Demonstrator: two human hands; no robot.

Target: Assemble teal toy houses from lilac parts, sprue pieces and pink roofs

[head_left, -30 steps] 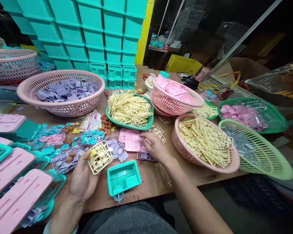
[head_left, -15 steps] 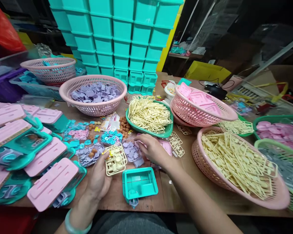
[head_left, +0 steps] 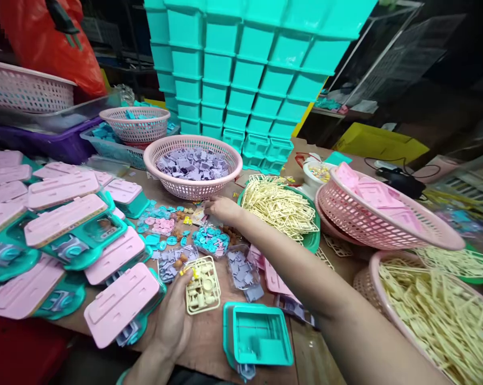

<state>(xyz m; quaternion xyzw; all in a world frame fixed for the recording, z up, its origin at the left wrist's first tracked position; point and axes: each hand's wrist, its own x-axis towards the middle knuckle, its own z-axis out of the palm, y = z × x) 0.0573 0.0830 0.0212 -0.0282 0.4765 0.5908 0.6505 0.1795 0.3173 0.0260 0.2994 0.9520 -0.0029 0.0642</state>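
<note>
A brown table (head_left: 207,342) carries everything here, with a tall stack of teal bins (head_left: 257,59) rising along its far side. At the left lies a heap of pink-topped teal cases (head_left: 119,305). A pink basket (head_left: 193,189) of purple pieces sits in front of the stack, and to its right is a smaller green tray (head_left: 314,238) piled with cream frames. An open teal box (head_left: 245,327) rests near the table's front edge. The right hand (head_left: 223,208) reaches across to small pieces just below the basket; its fingertips are bunched, and whether they grip anything I cannot tell. The left hand (head_left: 172,318), just left of the box, holds a cream frame (head_left: 206,284) by its left edge, above the table, with a tiny yellow piece (head_left: 192,272) at its thumb.
</note>
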